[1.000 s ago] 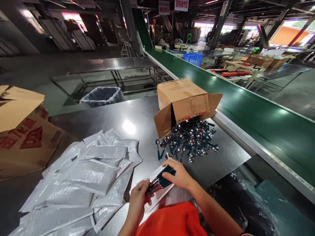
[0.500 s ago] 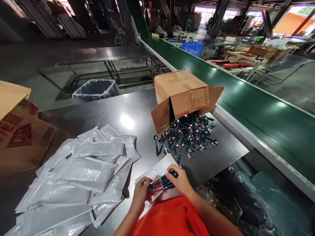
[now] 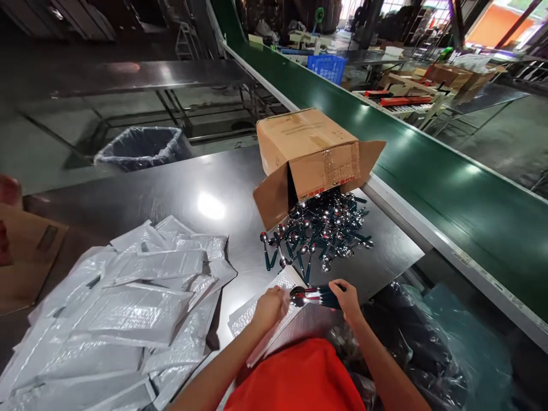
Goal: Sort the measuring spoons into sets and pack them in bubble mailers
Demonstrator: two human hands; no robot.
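Note:
Several dark-handled spoons (image 3: 317, 297) lie bunched sideways in my right hand (image 3: 346, 298), which is closed round their handle ends. Their bowls point left, over the edge of a white bubble envelope (image 3: 246, 315). My left hand (image 3: 270, 307) is closed on the upper part of that envelope, just left of the spoon bowls; its fingertips are partly hidden. A heap of loose spoons (image 3: 329, 228) spills from an open cardboard box (image 3: 306, 137) tipped on its side on the metal table (image 3: 240, 188).
A pile of white bubble envelopes (image 3: 137, 314) covers the table's left part. Another carton (image 3: 29, 257) is at the far left. A lined bin (image 3: 143, 149) stands behind the table, a green conveyor (image 3: 402, 148) runs along the right, and plastic bags (image 3: 445, 337) lie below right.
My right hand has moved right with the spoons, which now lie nearly level. My left hand has left the spoon bowls and moved up and right onto the envelope. The view has shifted slightly.

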